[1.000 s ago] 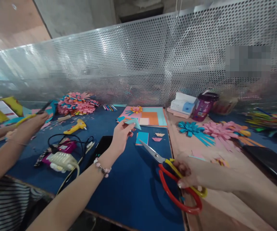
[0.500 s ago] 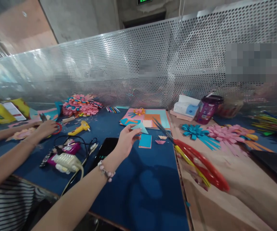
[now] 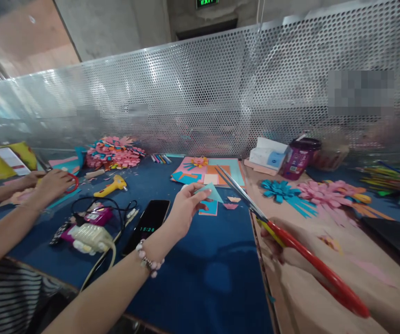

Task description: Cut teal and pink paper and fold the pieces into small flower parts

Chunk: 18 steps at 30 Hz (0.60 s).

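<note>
Between the fingertips of my left hand (image 3: 188,208) is a light teal folded piece of paper (image 3: 214,193), triangular in shape. Just below it on the blue table lies a small blue paper square (image 3: 209,208), partly covered by my fingers. My right hand (image 3: 279,243) grips scissors (image 3: 311,262) with red and yellow handles, their blades slightly parted and pointing toward the paper. Two small paper scraps (image 3: 230,206), one peach and one pink, rest between the left hand and the blades.
A phone (image 3: 147,225) lies left of my forearm, near a power adapter with cables (image 3: 92,236) and a yellow glue gun (image 3: 111,186). Paper flowers (image 3: 280,191) and a purple cup (image 3: 300,157) stand right. Another person's hands (image 3: 52,185) hold scissors at the left.
The scissors have turned in my right hand, and their blades have swung up and left. My left hand and the teal paper have shifted slightly right, over the blue square.
</note>
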### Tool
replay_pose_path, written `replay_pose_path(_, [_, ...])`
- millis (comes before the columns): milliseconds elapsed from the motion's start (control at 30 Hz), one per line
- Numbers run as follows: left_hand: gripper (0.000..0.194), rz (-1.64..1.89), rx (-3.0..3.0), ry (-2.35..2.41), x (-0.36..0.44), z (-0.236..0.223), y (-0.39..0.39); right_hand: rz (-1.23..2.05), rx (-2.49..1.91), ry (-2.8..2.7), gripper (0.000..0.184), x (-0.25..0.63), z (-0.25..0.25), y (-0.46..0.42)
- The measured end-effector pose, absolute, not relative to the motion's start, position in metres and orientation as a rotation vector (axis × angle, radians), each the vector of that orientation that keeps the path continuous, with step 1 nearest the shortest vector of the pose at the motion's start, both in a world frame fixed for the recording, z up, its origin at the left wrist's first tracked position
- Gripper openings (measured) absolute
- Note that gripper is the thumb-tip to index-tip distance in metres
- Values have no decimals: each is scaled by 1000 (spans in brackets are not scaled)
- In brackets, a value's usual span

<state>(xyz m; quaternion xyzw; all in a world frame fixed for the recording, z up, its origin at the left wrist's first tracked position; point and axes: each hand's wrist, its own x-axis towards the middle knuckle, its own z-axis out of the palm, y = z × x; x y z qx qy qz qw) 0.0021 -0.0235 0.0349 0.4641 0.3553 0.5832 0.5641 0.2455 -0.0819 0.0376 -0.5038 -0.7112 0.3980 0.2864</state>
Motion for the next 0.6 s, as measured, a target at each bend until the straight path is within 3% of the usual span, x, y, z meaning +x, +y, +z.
replay_pose_path(233, [15,1334,1073,750,12,36,-36,815,-1579,-1947,20,231,42,-84])
replay_pose_path(600, [23,1212,736,663,13,45,-48,855,-1700,-2041,27,226,52,-96])
